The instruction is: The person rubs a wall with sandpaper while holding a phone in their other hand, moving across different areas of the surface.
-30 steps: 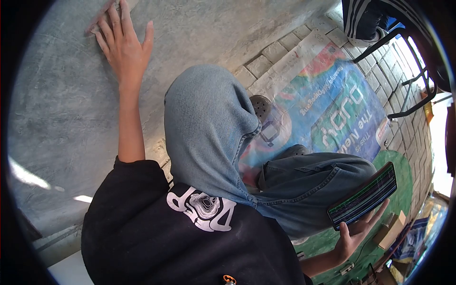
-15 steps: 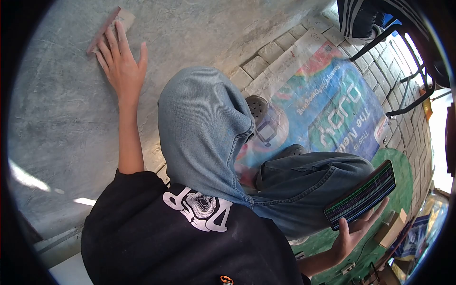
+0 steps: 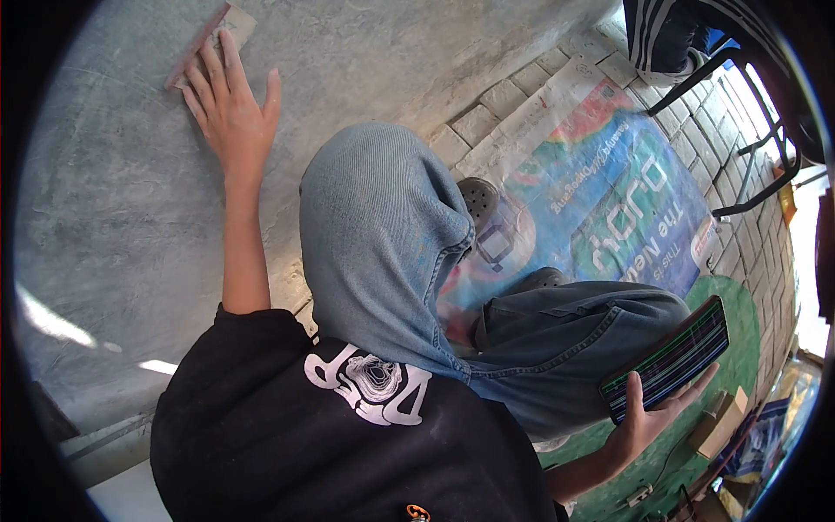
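Note:
My left hand (image 3: 233,113) reaches up along the grey wall (image 3: 113,174), its fingertips resting on a flat reddish-brown block (image 3: 213,43) pressed against that surface. The thumb is spread away from the other fingers. At the lower right, my right hand (image 3: 648,422) holds a dark phone (image 3: 665,358) beside my bent knee. Its thumb lies at the lower edge, with fingers behind or along the phone. Coloured lines run across the phone's screen.
A printed banner (image 3: 600,191) covers brick paving (image 3: 748,235). A metal-framed chair (image 3: 787,165) and another person's striped trouser leg (image 3: 652,30) are at the upper right. A cardboard box (image 3: 720,426) lies at the lower right on a green surface (image 3: 731,300).
My left hand and the block appear slightly higher and further right in view. The phone and my right hand have shifted a little right. Both holds look the same.

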The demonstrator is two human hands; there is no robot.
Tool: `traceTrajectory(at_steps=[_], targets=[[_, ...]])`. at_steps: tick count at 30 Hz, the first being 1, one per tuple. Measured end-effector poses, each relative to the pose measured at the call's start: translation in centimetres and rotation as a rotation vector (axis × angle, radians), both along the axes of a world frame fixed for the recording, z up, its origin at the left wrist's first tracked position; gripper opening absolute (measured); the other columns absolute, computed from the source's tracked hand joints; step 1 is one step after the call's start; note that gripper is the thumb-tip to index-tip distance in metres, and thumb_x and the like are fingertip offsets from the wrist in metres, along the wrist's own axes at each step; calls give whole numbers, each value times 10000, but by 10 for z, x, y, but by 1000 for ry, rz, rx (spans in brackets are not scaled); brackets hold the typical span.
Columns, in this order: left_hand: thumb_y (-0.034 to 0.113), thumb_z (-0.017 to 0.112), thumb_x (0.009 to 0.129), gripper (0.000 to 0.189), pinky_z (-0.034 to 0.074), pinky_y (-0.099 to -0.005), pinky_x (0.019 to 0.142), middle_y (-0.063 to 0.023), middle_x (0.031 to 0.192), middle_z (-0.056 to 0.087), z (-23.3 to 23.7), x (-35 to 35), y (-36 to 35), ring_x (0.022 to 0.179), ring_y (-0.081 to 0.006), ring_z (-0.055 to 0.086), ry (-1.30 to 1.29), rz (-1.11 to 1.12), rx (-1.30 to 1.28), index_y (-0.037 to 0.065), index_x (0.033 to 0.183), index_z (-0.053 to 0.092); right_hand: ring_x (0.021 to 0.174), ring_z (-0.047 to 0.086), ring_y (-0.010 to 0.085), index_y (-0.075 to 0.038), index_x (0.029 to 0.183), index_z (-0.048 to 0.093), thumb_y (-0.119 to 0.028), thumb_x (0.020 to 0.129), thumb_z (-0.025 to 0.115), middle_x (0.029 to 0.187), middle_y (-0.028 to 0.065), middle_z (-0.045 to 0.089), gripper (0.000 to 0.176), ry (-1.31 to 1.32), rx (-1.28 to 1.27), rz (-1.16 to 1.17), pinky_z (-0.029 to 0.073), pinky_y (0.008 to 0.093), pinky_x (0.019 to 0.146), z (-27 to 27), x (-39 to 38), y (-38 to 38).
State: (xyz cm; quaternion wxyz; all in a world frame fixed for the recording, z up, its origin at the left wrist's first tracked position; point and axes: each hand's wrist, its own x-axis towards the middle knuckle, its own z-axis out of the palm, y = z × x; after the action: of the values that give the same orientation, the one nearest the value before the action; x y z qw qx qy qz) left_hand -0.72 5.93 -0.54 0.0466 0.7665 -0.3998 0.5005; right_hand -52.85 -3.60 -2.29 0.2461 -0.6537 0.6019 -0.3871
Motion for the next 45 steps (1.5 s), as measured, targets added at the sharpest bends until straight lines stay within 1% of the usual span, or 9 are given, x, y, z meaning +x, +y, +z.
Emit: traceTrajectory(at_steps=[9, 15, 21, 27, 34, 36, 40, 42, 45], targets=[[501, 510, 886, 747, 181, -565, 1087, -165, 1494, 253, 4, 4, -4, 1366, -415, 209, 8, 15, 33, 143, 1474, 222, 1239, 386, 235, -33, 1482, 91, -161, 670, 701, 1397, 211, 335, 1023, -588, 296, 84, 307, 328, 1037, 17, -17, -2], [535, 491, 886, 742, 176, -577, 1083, -160, 1488, 271, 24, 7, -23, 1366, -408, 218, -73, -41, -33, 145, 1467, 248, 1290, 318, 279, -50, 1486, 64, -254, 603, 786, 1399, 229, 309, 1159, -475, 229, 232, 179, 359, 1104, 14, -20, 2], [541, 484, 887, 745, 169, -578, 1086, -161, 1491, 266, 20, 8, -17, 1372, -402, 209, -74, -45, -2, 151, 1471, 236, 1301, 305, 276, -62, 1488, 55, -277, 598, 800, 1425, 234, 273, 1180, -321, 198, 189, 175, 365, 1106, 9, -22, 1], [530, 493, 885, 751, 167, -573, 1091, -162, 1491, 263, 15, 5, -14, 1376, -399, 197, -41, -33, -4, 148, 1473, 226, 1285, 324, 272, -50, 1486, 80, -246, 634, 763, 1401, 230, 296, 1109, -473, 209, 178, 190, 363, 1097, 12, -18, 1], [525, 501, 882, 755, 166, -566, 1094, -160, 1498, 246, 14, 3, -13, 1378, -396, 193, -26, -22, 8, 149, 1474, 222, 1259, 354, 275, -40, 1481, 120, -209, 645, 739, 1378, 227, 324, 1053, -430, 204, 130, 202, 363, 1093, 13, -15, -1], [523, 501, 882, 753, 165, -566, 1094, -159, 1499, 244, 14, 3, -13, 1378, -396, 194, -26, -24, 12, 149, 1474, 222, 1243, 395, 239, -45, 1483, 109, -119, 693, 700, 1385, 198, 356, 989, -516, 212, 144, 308, 321, 1046, 13, -18, -1], [504, 509, 876, 749, 169, -564, 1093, -150, 1501, 248, 12, 4, -13, 1374, -398, 204, -28, -19, 1, 141, 1471, 234, 1249, 390, 238, -43, 1482, 110, -118, 703, 694, 1386, 196, 356, 976, -465, 222, 84, 300, 315, 1052, 14, -14, -1], [488, 514, 871, 745, 174, -562, 1092, -138, 1502, 252, 12, 4, -13, 1372, -399, 211, -34, -21, -2, 135, 1469, 246, 1293, 323, 270, -48, 1481, 125, -223, 630, 757, 1441, 222, 249, 1075, -479, 208, 124, 205, 358, 1099, 14, -15, -1], [488, 512, 872, 746, 177, -565, 1090, -139, 1504, 248, 12, 4, -13, 1374, -400, 204, -29, -21, -2, 132, 1470, 244, 1303, 305, 265, -58, 1486, 92, -242, 611, 784, 1448, 212, 238, 1130, -409, 205, 224, 202, 358, 1101, 13, -19, 1]])
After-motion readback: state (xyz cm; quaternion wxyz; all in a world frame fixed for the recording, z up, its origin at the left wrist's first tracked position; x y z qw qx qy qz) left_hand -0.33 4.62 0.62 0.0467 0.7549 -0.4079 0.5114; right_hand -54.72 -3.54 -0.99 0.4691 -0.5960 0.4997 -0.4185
